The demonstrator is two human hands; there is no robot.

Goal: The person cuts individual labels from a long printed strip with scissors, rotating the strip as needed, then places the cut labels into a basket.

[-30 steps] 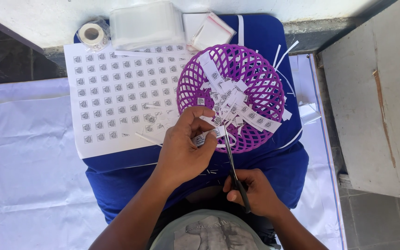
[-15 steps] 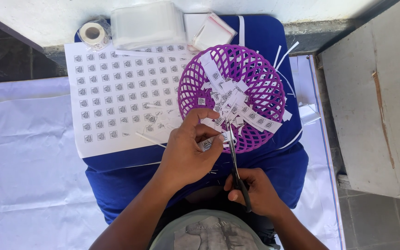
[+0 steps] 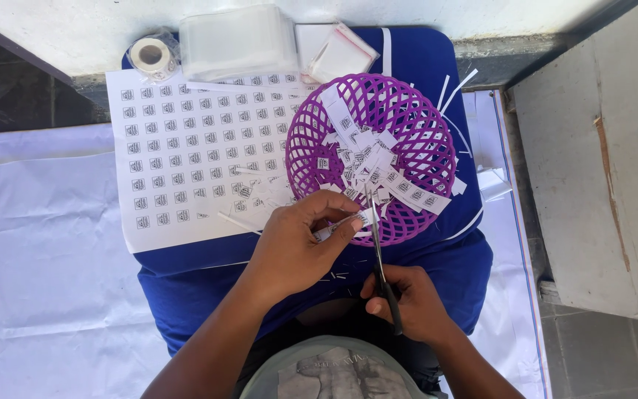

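I'm getting bright, even daylight here, soft shadows, the white sheet [image 3: 38,244] nearly glaring, everything sharp, no blur.

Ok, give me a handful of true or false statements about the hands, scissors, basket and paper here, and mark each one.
1. The right hand holds the scissors. True.
2. The left hand pinches a paper strip at the blades. True.
3. The purple basket holds no paper at all. False: cut paper slips are heaped in it.
4. The tape roll sits inside the basket. False: it lies at the printed sheet's far left corner.
5. The basket rests on a blue surface. True.
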